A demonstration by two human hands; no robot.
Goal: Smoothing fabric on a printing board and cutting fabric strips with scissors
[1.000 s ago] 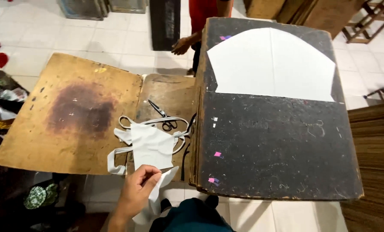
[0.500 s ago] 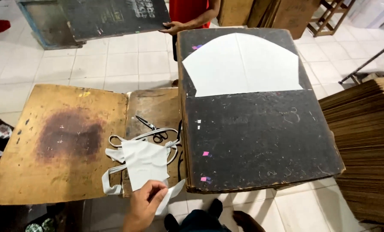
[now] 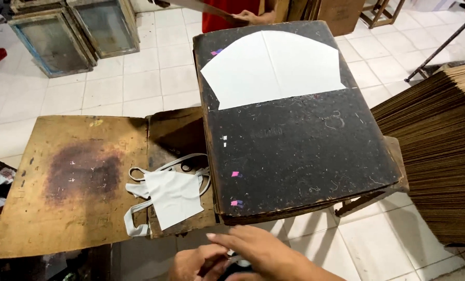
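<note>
My left hand (image 3: 196, 264) and my right hand (image 3: 261, 252) meet at the bottom edge, just below the front of a black board (image 3: 305, 151). Something small and dark sits between them, too hidden to name. My right hand's fingers stretch left over my curled left hand. A white cut paper shape (image 3: 271, 65) lies on the far half of the black board. White cloth pieces with straps (image 3: 170, 195) rest on a stained wooden board (image 3: 71, 182) to the left, apart from both hands. Scissors (image 3: 186, 167) peek out behind the cloth.
A tall stack of brown sheets (image 3: 441, 151) fills the right side. Two framed screens (image 3: 71, 31) lean on the tiled floor at the top left. Another person in red (image 3: 227, 13) stands beyond the black board, holding a long board.
My hand has come off the white cloth, and both hands are now together at the bottom edge. The view has shifted right, and the person opposite has raised their board.
</note>
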